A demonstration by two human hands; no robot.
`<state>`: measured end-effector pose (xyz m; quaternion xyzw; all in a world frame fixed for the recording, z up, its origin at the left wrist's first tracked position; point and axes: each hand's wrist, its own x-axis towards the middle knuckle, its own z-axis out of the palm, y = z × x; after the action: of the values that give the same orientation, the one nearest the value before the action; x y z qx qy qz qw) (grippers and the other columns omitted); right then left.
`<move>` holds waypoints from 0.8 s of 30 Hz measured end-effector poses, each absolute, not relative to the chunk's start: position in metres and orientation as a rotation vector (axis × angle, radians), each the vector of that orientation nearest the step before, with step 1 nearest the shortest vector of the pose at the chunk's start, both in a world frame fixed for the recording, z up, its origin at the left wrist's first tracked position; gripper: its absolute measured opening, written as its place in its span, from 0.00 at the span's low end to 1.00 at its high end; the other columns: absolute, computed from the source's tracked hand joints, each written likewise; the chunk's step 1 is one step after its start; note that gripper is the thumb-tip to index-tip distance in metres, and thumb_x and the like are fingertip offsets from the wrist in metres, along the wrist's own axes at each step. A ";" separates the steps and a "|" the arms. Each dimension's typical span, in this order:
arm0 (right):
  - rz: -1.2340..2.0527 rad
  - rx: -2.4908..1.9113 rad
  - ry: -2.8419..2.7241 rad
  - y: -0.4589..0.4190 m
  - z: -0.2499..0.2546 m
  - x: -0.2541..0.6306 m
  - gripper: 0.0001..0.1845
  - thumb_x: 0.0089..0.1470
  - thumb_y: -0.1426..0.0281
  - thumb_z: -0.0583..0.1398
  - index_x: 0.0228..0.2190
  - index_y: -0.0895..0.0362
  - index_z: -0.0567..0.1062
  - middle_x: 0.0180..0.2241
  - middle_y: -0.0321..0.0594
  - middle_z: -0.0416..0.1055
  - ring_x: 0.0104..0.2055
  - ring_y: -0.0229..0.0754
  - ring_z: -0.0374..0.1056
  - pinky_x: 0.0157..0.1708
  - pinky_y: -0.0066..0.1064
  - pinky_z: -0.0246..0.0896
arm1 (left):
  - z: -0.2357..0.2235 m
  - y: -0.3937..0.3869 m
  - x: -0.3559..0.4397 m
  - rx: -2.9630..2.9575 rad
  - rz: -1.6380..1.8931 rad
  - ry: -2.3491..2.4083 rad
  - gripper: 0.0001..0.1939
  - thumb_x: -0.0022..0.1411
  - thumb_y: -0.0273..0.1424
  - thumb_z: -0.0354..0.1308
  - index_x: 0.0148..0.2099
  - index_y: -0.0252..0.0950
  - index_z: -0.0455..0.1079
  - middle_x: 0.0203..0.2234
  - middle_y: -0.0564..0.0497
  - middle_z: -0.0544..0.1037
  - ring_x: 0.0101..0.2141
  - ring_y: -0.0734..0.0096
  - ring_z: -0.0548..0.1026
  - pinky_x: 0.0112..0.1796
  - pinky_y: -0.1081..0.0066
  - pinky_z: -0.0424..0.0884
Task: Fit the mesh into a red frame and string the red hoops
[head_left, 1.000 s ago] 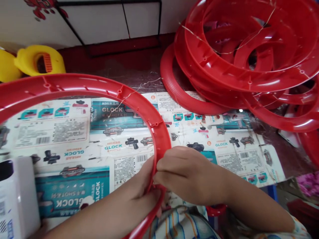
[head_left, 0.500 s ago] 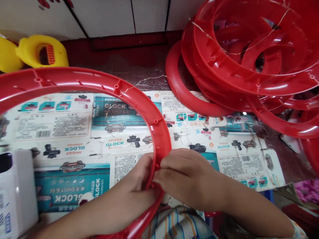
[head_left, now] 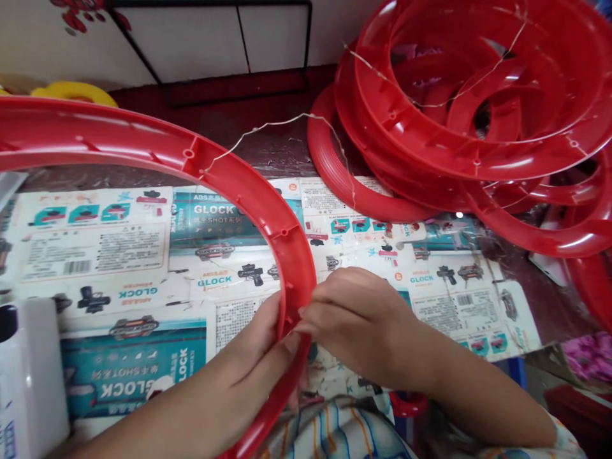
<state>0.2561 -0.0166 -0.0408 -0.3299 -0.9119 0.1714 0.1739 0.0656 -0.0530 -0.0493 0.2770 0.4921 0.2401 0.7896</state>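
Observation:
A large red plastic ring (head_left: 261, 185), hollow side up with small ribs and screw posts, spans the left half of the head view. My left hand (head_left: 261, 357) is closed around its near right part, thumb over the channel. My right hand (head_left: 358, 325) is closed in a pinch at the outer edge of the same part, fingertips over the channel. Whatever lies between those fingertips is hidden. A thin pale wire (head_left: 268, 124) rises from the ring's channel and arches right, ending over a red ring in the pile.
Several red rings (head_left: 373, 153) are piled at the back right, with wire across the top one. Printed cardboard (head_left: 191, 274) covers the table. A white plastic box (head_left: 41, 376) stands at left, a yellow piece (head_left: 79, 91) behind the ring, and a black metal frame (head_left: 306, 38) at the back.
The ring has tilted, its far left side now higher in view, and its right side has shifted slightly left. My left thumb has moved onto the channel. The wire arches higher.

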 end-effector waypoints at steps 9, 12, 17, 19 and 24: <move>0.364 -0.816 -2.622 -0.015 -0.038 0.255 0.17 0.62 0.76 0.47 0.30 0.61 0.74 0.29 0.38 0.70 0.34 0.39 0.61 0.37 0.33 0.56 | -0.063 -0.058 0.075 0.846 0.479 1.162 0.28 0.57 0.31 0.62 0.60 0.42 0.64 0.36 0.48 0.78 0.47 0.55 0.72 0.43 0.70 0.70; 0.390 -0.890 -2.618 -0.014 -0.043 0.255 0.16 0.61 0.76 0.48 0.30 0.60 0.74 0.28 0.38 0.69 0.32 0.38 0.59 0.34 0.32 0.55 | -0.060 -0.056 0.075 0.902 0.441 1.176 0.32 0.59 0.33 0.59 0.64 0.42 0.55 0.37 0.49 0.77 0.41 0.58 0.74 0.43 0.70 0.69; 0.520 -0.927 -2.650 -0.011 -0.047 0.256 0.12 0.57 0.76 0.52 0.25 0.59 0.71 0.26 0.37 0.65 0.28 0.37 0.54 0.32 0.30 0.52 | -0.058 -0.053 0.073 0.918 0.312 1.031 0.26 0.68 0.40 0.46 0.64 0.46 0.44 0.33 0.53 0.76 0.33 0.67 0.75 0.40 0.69 0.70; 0.523 -0.944 -2.669 -0.011 -0.047 0.256 0.11 0.57 0.75 0.54 0.24 0.59 0.70 0.26 0.37 0.65 0.29 0.37 0.54 0.33 0.31 0.51 | -0.061 -0.053 0.072 0.927 0.411 0.966 0.19 0.68 0.37 0.48 0.59 0.47 0.50 0.43 0.51 0.74 0.44 0.67 0.73 0.47 0.69 0.66; 0.332 -1.000 -2.592 -0.011 -0.046 0.259 0.12 0.57 0.71 0.56 0.23 0.58 0.73 0.23 0.35 0.66 0.27 0.37 0.53 0.30 0.32 0.47 | -0.065 -0.054 0.074 0.736 0.487 0.820 0.13 0.67 0.30 0.48 0.53 0.44 0.53 0.53 0.46 0.70 0.44 0.65 0.75 0.41 0.68 0.72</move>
<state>0.2586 -0.0108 -0.0459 -0.3521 -0.9127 0.1168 0.1712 0.0741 -0.0537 -0.0650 0.3461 0.3857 0.2293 0.8240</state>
